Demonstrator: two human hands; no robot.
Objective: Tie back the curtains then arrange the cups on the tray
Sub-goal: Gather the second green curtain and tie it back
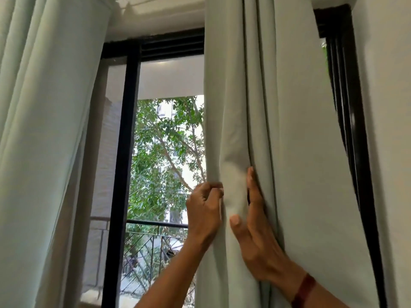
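A pale green right curtain (289, 112) hangs in folds in front of the window. My left hand (205, 210) is closed around its left edge at about mid height. My right hand (253, 230) lies flat against the folds just to the right, fingers tucked into a pleat and thumb pressing the cloth. Between both hands a bunch of fabric is gathered. A second pale green left curtain (44, 130) hangs at the left side. No cups, tray or tie-back show in this view.
A black-framed window (126, 141) stands between the curtains, with a tree and a balcony railing (155, 224) outside. A white wall (387, 107) borders the right side. A red band circles my right wrist.
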